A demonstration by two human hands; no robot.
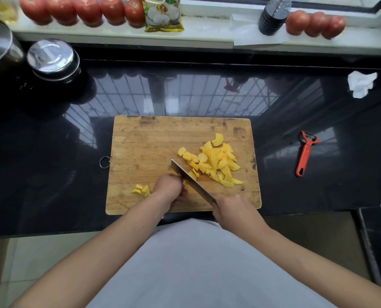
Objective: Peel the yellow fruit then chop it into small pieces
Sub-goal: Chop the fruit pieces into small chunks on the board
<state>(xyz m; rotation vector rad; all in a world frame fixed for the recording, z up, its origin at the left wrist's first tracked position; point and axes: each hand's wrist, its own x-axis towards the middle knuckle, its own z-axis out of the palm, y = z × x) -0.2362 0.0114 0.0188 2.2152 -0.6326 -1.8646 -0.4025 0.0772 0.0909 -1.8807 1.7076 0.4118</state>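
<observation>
A wooden cutting board lies on the black counter. A pile of yellow fruit pieces covers its right half, and a few more pieces lie near its front left. My right hand grips the handle of a cleaver, whose blade slants across the board with its edge down at the pile's near side. My left hand has its fingers curled against the blade's left face; whatever lies under them is hidden.
A red peeler lies on the counter right of the board. A crumpled white tissue sits far right, steel pots far left. Tomatoes, a food packet and a dark bottle line the windowsill.
</observation>
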